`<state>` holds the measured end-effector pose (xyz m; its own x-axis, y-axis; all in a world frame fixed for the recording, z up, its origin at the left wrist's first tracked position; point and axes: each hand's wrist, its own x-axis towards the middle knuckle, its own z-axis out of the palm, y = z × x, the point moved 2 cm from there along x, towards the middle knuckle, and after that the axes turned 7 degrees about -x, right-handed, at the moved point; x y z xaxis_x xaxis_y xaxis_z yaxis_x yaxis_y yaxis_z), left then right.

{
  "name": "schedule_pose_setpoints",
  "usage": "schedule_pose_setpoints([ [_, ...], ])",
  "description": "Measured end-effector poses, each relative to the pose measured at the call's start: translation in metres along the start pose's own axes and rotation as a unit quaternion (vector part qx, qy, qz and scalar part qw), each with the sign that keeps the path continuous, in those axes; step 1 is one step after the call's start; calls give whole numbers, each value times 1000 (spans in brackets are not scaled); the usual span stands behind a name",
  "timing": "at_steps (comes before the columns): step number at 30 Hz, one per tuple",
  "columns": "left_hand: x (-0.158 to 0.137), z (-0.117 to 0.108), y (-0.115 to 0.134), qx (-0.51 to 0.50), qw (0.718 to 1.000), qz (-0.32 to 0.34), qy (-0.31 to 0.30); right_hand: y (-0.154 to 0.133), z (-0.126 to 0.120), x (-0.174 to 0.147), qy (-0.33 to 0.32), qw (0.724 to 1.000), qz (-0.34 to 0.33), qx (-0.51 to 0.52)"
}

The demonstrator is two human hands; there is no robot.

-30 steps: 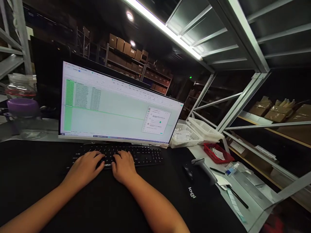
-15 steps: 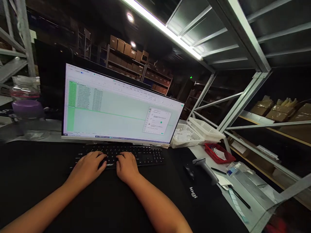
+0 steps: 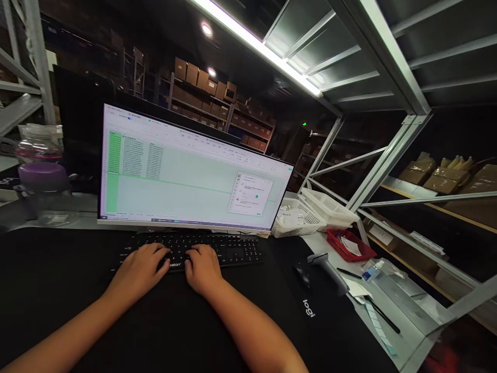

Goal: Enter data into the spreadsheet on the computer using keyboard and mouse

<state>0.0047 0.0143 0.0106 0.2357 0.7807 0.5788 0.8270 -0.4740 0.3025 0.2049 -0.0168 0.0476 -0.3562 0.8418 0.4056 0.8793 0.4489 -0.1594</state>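
A black keyboard [image 3: 236,251] lies in front of a monitor [image 3: 194,176] that shows a green-tinted spreadsheet and a small pop-up window. On the left half of the keys rests my left hand [image 3: 142,267], fingers stretched forward and thumb pointing inward. My right hand [image 3: 203,267] lies just beside it over the middle keys, its fingers bent a little and apart. Neither hand holds anything. Both forearms cross the black desk mat [image 3: 163,331]. My fingers cover part of the keys.
To the right are a black mouse [image 3: 302,275], a barcode scanner [image 3: 330,273], a red tray [image 3: 351,247] with papers and white baskets [image 3: 297,220]. A purple-lidded jar [image 3: 42,178] stands at left. Metal shelving frames the desk; boxes [image 3: 202,77] fill racks behind.
Both hands stay on the keyboard in nearly the same place. The view has shifted very slightly; nothing was picked up or put down.
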Motion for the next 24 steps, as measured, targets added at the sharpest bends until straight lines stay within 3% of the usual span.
schedule_pose_setpoints([
  [24,4,1,-2,6,1000,-5,-9,1,-1,-3,8,1000,10,-8],
])
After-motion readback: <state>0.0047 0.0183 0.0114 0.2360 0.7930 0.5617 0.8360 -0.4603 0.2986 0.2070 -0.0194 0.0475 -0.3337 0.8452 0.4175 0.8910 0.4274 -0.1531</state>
